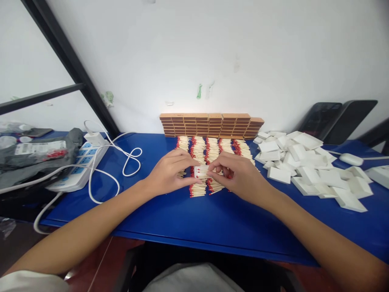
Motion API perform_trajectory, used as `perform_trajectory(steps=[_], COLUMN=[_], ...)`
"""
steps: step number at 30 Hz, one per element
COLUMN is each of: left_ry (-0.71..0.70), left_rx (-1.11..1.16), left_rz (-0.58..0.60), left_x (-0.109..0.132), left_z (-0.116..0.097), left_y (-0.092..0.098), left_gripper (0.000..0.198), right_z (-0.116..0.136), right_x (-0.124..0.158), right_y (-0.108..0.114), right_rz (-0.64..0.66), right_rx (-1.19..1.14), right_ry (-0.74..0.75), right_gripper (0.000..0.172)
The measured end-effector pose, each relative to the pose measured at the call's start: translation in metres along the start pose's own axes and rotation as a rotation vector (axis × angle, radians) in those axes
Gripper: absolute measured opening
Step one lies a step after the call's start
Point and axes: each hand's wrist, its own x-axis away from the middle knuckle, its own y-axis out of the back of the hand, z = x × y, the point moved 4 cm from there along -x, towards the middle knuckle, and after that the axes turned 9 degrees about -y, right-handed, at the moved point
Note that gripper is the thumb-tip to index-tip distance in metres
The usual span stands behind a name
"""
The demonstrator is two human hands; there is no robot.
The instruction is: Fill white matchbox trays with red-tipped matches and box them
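Note:
Between thumb and fingers, my left hand (172, 172) grips a small white matchbox tray (199, 168) by its left end. A few red-tipped matches lie inside the tray. My right hand (238, 172) is pinched at the tray's right end, with pale matchsticks at its fingertips. Under and behind both hands, rows of red-headed matches (199, 148) are laid out on the blue table (170, 227). Parts of these rows are hidden by my hands.
Stacked brown matchbox sleeves (209, 123) line the wall behind the matches. To the right is a heap of white trays (306, 158), with two dark phones (340, 117) leaning behind. A power strip (82, 164), white cable (118, 150) and grey plastic bag (36, 152) lie left.

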Motion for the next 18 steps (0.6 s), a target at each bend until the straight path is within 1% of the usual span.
perform_trajectory(steps=[6, 10, 18], left_ry=[0.007, 0.016, 0.006], left_rx=[0.022, 0.031, 0.031], left_rz=[-0.007, -0.001, 0.003], left_x=[0.0018, 0.0029, 0.0024], left_z=[0.0008, 0.0004, 0.0013], left_y=[-0.0029, -0.0042, -0.0029], left_gripper=[0.042, 0.043, 0.04], right_z=[-0.0009, 0.0011, -0.0005], right_x=[0.0019, 0.0025, 0.0035], right_y=[-0.0042, -0.0059, -0.0068], right_rz=[-0.031, -0.057, -0.042], right_rx=[0.05, 0.082, 0.084], right_ry=[0.056, 0.068, 0.091], right_gripper=[0.003, 0.004, 0.004])
